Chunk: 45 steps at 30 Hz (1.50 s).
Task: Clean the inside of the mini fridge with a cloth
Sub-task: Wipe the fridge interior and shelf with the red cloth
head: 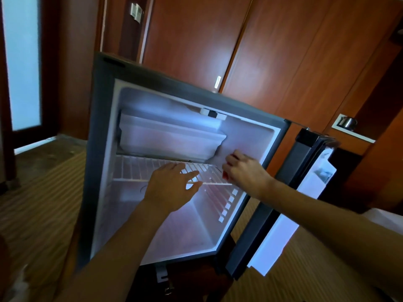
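Standing behind everything: tall reddish-brown wooden cabinet doors point(272, 51), spanning the back wall

Lying underfoot: tan striped carpet point(39, 203)

Standing open at centre: dark grey mini fridge with white plastic interior point(102, 131), tilted in the wide-angle view, cavity facing the camera

Hanging swung out to the right: dark-edged fridge door with white inner lining point(305, 192), well apart from the cavity opening

Sitting in the upper left of the cavity: frosted white plastic freezer compartment point(170, 138), directly above the shelf

Spanning the cavity at mid-height: white wire rack shelf point(139, 171), front rail running across between both hands

Reaching into the cavity from below: left hand point(172, 188), fingers straight and relaxed, spread over the front rail of the wire rack shelf, gripping nothing; contact with the rail appearing likely but not certain

Reaching in from the right: right hand point(244, 171), fingers curled at the right end of the shelf against the inner side wall; whether gripping the shelf edge or something small, cannot tell — a small reddish patch showing at the fingers, too blurred to identify

Showing at far right in a recess: small metal kettle point(347, 123)

Cleaning cloth: not identifiable in either hand or within the cavity
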Motion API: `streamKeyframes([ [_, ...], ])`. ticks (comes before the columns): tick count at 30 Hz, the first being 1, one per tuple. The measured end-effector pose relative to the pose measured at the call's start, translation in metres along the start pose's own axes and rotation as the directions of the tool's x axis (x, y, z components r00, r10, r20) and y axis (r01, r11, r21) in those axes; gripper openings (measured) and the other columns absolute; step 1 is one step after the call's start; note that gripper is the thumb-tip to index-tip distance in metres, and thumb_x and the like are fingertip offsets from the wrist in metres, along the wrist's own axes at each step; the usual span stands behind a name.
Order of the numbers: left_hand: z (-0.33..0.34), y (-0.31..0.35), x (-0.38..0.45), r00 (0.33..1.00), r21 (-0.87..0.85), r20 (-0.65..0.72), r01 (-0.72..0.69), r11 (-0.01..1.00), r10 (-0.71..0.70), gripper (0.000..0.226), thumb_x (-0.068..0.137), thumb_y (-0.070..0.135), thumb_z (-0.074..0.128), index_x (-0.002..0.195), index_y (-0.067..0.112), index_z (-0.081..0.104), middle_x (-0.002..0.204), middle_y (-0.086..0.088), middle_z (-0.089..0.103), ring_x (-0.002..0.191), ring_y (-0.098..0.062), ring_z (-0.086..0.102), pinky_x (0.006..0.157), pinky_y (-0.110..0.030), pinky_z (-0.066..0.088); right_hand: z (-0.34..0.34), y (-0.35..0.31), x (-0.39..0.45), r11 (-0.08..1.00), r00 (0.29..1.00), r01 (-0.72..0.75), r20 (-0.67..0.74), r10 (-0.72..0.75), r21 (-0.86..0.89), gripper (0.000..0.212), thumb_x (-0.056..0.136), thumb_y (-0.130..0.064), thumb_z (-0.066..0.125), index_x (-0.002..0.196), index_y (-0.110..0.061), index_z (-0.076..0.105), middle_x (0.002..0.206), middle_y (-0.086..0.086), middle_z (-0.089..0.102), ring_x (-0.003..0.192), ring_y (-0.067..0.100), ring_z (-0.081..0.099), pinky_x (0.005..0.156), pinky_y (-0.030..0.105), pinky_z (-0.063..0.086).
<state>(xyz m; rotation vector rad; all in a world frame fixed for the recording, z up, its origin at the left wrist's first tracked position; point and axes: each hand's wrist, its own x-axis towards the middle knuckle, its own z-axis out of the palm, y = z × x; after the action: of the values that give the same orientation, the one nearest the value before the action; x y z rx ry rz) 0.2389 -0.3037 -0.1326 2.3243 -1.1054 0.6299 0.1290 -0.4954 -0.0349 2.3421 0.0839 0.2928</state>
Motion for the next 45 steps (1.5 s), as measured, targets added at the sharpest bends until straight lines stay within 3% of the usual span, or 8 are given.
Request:
streamKeyframes([
  [5,-0.028,0.0,-0.006,0.995,-0.334,0.066,0.095,0.938,-0.077,0.026,0.098,0.048,0.054,0.116,0.043,0.072,0.124,0.013,0.068,0.118,-0.014,0.06,0.102,-0.03,0.046,-0.008,-0.009,0.004,0.991,0.992,-0.108,0.075,0.103,0.074,0.028,0.102,-0.023,0.051,0.126,-0.016,0.061,0.125,0.004,0.057,0.116,0.023,0.047,0.086,0.031,0.045],
  [8,-0.041,0.006,-0.038,0.995,-0.525,-0.04,0.061,0.849,-0.096,0.033,0.089,0.05,0.052,0.102,0.033,0.077,0.105,0.015,0.073,0.098,-0.012,0.067,0.09,-0.036,0.054,-0.025,-0.022,0.001,0.911,0.975,-0.214,0.02,0.221,0.352,0.018,0.094,-0.016,0.055,0.104,-0.011,0.068,0.102,0.006,0.062,0.102,0.025,0.052,0.078,0.035,0.047],
  [12,-0.011,0.003,-0.093,0.979,-0.39,0.09,0.203,0.898,-0.182,0.043,0.084,0.056,0.043,0.099,0.032,0.075,0.099,0.011,0.07,0.097,-0.016,0.065,0.085,-0.035,0.053,-0.013,-0.077,-0.033,0.675,0.957,-0.147,-0.068,0.281,0.723,0.024,0.088,-0.038,0.07,0.084,-0.014,0.073,0.086,-0.002,0.063,0.086,0.017,0.054,0.075,0.032,0.047],
  [16,0.04,-0.016,-0.132,0.91,-0.102,0.284,0.342,0.934,-0.302,0.04,0.096,0.053,0.051,0.127,0.031,0.065,0.127,0.004,0.062,0.118,-0.015,0.054,0.1,-0.031,0.045,0.045,-0.157,-0.046,0.6,0.982,-0.134,0.025,0.186,0.788,0.017,0.094,-0.037,0.064,0.09,-0.029,0.078,0.09,-0.005,0.066,0.091,0.014,0.054,0.086,0.033,0.047],
  [22,0.088,-0.036,-0.144,0.784,0.187,0.383,0.452,0.872,-0.489,0.068,0.093,0.074,0.032,0.154,0.045,0.024,0.166,-0.008,0.011,0.152,-0.036,0.006,0.121,-0.055,0.003,0.114,-0.217,-0.013,0.445,0.948,-0.222,0.086,0.306,0.868,0.029,0.099,-0.036,0.055,0.126,-0.039,0.063,0.128,-0.018,0.054,0.116,0.005,0.052,0.099,0.025,0.046],
  [30,0.108,-0.05,-0.154,0.818,0.239,0.307,0.427,0.872,-0.485,0.073,0.09,0.079,0.028,0.155,0.047,0.023,0.168,-0.012,0.007,0.153,-0.038,0.001,0.119,-0.058,-0.011,0.155,-0.227,0.012,0.462,0.93,-0.231,0.056,0.362,0.856,0.033,0.097,-0.033,0.058,0.129,-0.042,0.062,0.128,-0.018,0.056,0.111,0.002,0.055,0.093,0.004,0.035],
  [37,0.107,-0.049,-0.145,0.805,0.261,0.338,0.418,0.87,-0.488,0.072,0.089,0.08,0.028,0.155,0.049,0.02,0.167,-0.009,0.008,0.152,-0.039,0.003,0.12,-0.058,-0.003,0.154,-0.218,0.038,0.434,0.917,-0.344,0.198,0.345,0.833,0.028,0.102,-0.036,0.052,0.122,-0.03,0.071,0.126,0.001,0.063,0.108,0.018,0.062,0.082,0.018,0.039],
  [45,0.109,-0.052,-0.146,0.803,0.272,0.363,0.394,0.878,-0.473,0.074,0.088,0.081,0.028,0.154,0.048,0.024,0.164,-0.01,0.013,0.15,-0.041,0.008,0.119,-0.06,0.001,0.149,-0.238,-0.025,0.426,0.938,-0.239,0.094,0.333,0.873,0.022,0.095,-0.037,0.06,0.117,-0.039,0.065,0.119,-0.018,0.056,0.104,0.008,0.057,0.089,0.027,0.051],
])
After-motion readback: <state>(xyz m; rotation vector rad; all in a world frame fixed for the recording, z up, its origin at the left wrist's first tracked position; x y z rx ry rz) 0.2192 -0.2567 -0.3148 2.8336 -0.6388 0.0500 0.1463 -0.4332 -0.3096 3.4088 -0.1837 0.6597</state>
